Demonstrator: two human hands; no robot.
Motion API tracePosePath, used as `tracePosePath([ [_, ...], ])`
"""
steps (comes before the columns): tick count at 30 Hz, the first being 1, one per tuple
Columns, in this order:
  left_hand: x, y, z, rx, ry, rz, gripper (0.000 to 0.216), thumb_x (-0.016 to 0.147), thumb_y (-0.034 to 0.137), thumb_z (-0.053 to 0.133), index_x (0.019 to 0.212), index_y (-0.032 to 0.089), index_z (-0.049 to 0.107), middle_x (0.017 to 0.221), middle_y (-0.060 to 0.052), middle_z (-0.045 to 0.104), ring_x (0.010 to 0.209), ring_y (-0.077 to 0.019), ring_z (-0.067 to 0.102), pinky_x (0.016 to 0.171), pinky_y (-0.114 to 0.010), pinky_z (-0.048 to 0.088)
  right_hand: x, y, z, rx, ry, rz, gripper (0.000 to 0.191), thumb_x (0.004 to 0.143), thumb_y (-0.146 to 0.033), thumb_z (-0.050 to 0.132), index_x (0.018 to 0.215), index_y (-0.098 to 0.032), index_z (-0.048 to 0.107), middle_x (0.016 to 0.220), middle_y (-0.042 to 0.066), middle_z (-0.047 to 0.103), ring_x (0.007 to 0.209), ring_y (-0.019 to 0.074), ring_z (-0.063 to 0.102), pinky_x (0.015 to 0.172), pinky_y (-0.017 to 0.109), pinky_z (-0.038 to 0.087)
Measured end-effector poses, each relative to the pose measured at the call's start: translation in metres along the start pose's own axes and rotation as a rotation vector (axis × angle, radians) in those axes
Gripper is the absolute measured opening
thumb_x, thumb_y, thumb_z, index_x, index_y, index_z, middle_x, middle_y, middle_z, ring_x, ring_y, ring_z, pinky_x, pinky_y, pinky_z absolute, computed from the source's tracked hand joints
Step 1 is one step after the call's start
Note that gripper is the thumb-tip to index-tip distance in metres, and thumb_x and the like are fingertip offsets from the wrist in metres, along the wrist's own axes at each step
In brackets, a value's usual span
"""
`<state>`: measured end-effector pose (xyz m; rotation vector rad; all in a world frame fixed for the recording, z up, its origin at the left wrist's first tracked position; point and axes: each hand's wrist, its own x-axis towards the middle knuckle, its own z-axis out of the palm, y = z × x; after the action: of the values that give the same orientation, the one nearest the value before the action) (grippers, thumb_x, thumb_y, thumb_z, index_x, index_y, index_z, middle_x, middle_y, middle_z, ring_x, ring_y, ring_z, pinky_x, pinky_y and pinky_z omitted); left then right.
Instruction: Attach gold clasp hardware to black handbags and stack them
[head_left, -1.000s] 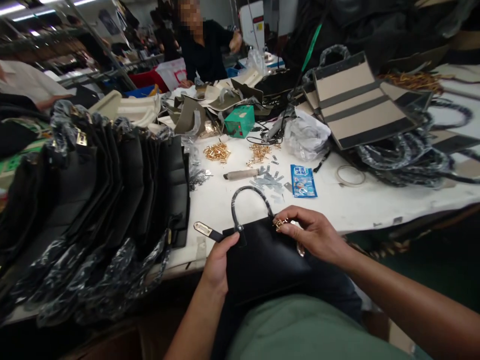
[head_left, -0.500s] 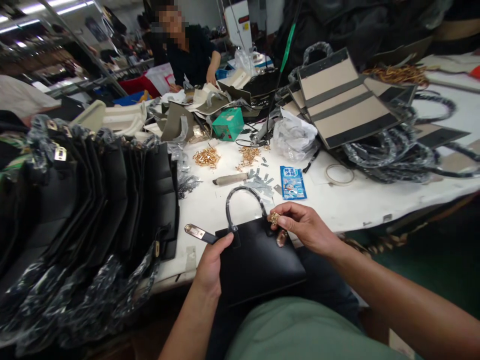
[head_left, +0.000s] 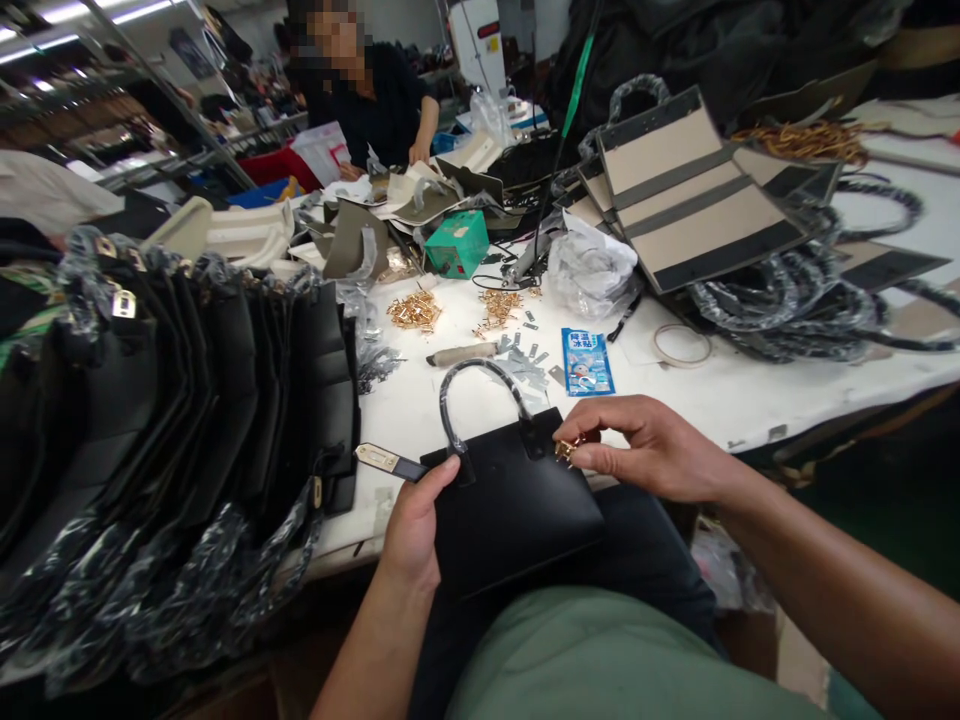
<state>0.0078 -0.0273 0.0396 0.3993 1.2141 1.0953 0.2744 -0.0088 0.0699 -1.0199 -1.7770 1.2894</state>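
Observation:
A black handbag [head_left: 517,510] leans tilted across my lap against the table's edge, its plastic-wrapped handle [head_left: 484,368] standing up. My left hand [head_left: 420,515] grips the bag's left upper corner, thumb on the front and fingers hidden behind. Beside that thumb a black strap with a gold metal plate [head_left: 382,459] sticks out to the left. Over the bag's right upper corner, my right hand [head_left: 645,445] pinches several small gold metal pieces [head_left: 566,450] between thumb and fingers. Their exact shape is too small to make out.
Black bags [head_left: 202,380] stand in a row on the left. Gold fittings [head_left: 415,311] and flat metal plates [head_left: 525,362] lie beyond the handle, near a blue packet [head_left: 587,362] and a green box [head_left: 456,245]. Bag panels [head_left: 690,190] are stacked right. Another person [head_left: 375,100] works opposite.
My right hand has shifted slightly right with the gold pieces. A gold-tipped strap end that hung below it is out of sight. The bag and my left hand moved a little left.

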Motion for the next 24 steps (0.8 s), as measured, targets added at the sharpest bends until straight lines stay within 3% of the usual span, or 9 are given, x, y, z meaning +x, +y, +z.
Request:
tracePosePath([
  [4, 0.001, 0.003, 0.0, 0.007, 0.029, 0.013, 0.048, 0.067, 0.025, 0.079, 0.112, 0.011, 0.07, 0.094, -0.011, 0.078, 0.098, -0.0329, 0.071, 0.091, -0.044, 0.056, 0.005, 0.006, 0.002, -0.19, -0.034, 0.039, 0.018, 0.089, -0.035, 0.064, 0.099, -0.022, 0.071, 0.092, 0.003, 0.072, 0.082, 0.0178, 0.065, 0.077, 0.029, 0.049],
  [12, 0.006, 0.006, -0.009, -0.068, 0.031, -0.013, 0.046, 0.07, 0.022, 0.076, 0.114, 0.01, 0.068, 0.096, -0.011, 0.077, 0.094, -0.0309, 0.073, 0.089, -0.043, 0.058, 0.02, 0.048, 0.043, 0.18, 0.164, 0.148, 0.026, 0.089, -0.039, 0.063, 0.101, -0.017, 0.066, 0.078, 0.002, 0.07, 0.075, 0.0167, 0.066, 0.075, 0.03, 0.05],
  [18, 0.011, 0.005, -0.012, -0.126, 0.039, -0.027, 0.041, 0.072, 0.018, 0.074, 0.112, 0.01, 0.068, 0.097, -0.011, 0.077, 0.095, -0.0297, 0.072, 0.089, -0.043, 0.057, 0.033, 0.05, 0.05, 0.419, 0.145, 0.185, 0.03, 0.085, -0.042, 0.068, 0.102, -0.017, 0.066, 0.083, 0.004, 0.069, 0.077, 0.0176, 0.068, 0.067, 0.029, 0.053],
  [24, 0.019, 0.003, -0.013, -0.09, 0.059, 0.011, 0.039, 0.071, 0.023, 0.075, 0.108, 0.01, 0.069, 0.093, -0.01, 0.077, 0.093, -0.0297, 0.072, 0.086, -0.043, 0.058, 0.039, 0.045, 0.054, 0.411, 0.151, 0.167, 0.031, 0.086, -0.044, 0.068, 0.102, -0.018, 0.067, 0.084, 0.004, 0.071, 0.079, 0.018, 0.066, 0.073, 0.032, 0.051],
])
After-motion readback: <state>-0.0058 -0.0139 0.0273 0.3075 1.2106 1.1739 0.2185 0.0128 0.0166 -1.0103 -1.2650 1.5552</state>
